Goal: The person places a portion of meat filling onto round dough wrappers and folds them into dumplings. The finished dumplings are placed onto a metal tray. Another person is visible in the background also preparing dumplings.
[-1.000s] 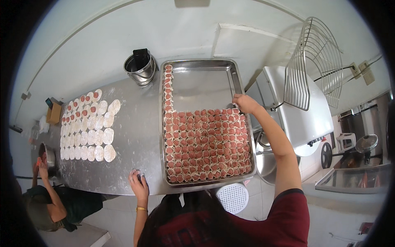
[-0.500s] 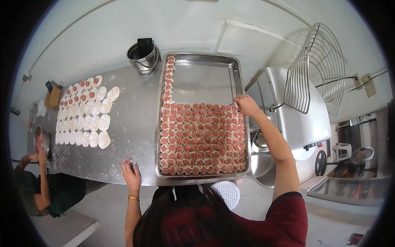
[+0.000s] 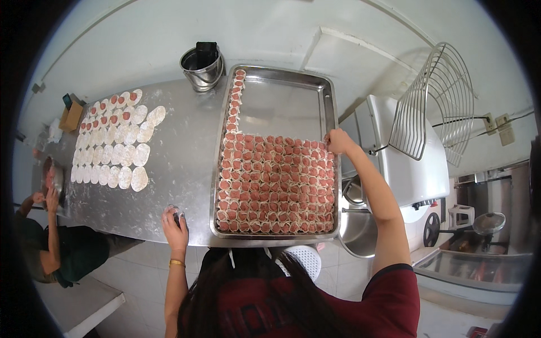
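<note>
The right hand (image 3: 338,141) pinches a filled dumpling at the tray (image 3: 282,90) row's far end, extending the tight rows of dumplings (image 3: 276,186). The left hand (image 3: 174,225) lies closed over a small object on the table (image 3: 180,152) edge.

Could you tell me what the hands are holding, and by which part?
The right hand grips the steel tray at its right rim. The left hand covers a small object, unidentifiable.
</note>
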A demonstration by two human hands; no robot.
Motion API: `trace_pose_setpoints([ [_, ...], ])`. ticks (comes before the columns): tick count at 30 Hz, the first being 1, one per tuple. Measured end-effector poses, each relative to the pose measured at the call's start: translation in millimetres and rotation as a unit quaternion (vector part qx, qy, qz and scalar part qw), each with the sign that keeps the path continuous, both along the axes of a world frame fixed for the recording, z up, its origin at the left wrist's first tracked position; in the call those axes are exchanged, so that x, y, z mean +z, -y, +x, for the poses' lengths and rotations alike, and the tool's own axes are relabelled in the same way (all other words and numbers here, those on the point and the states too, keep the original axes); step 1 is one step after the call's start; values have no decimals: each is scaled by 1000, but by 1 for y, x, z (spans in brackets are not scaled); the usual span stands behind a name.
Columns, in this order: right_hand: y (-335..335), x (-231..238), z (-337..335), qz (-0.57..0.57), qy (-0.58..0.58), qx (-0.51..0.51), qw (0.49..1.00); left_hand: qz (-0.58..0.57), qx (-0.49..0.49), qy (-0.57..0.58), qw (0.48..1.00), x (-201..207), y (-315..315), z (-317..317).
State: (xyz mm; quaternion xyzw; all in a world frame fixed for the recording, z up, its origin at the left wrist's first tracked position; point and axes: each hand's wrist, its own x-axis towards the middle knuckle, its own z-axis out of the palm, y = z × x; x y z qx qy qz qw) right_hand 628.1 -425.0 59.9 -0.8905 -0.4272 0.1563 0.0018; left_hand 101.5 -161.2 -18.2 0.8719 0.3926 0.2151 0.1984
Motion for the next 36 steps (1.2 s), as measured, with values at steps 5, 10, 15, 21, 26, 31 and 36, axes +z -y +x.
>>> trace_pose_setpoints([
  [5, -4, -1, 18, -30, -54, 30, 998, 0, -1, -3, 1000, 1, 0, 0],
  [10, -13, -4, 27, -105, -46, 56, 992, 35, -4, -17, 999, -2, -1, -1],
  [15, -13, -7, 22, -133, 32, 48, 990, 30, -23, -11, 999, 1, -1, -1],
  [21, -12, -13, 21, -190, -6, 48, 981, 37, -34, 1, 999, -1, 0, -1],
  [26, -9, -20, 23, -201, -20, 51, 978, 25, -45, 21, 998, -1, -1, -1],
  [31, 4, -16, 17, -145, -43, 53, 987, 36, -40, -4, 999, -1, 0, -1],
  [36, 15, -5, 18, 8, -120, -15, 993, 28, -27, 3, 999, -3, -2, -2],
])
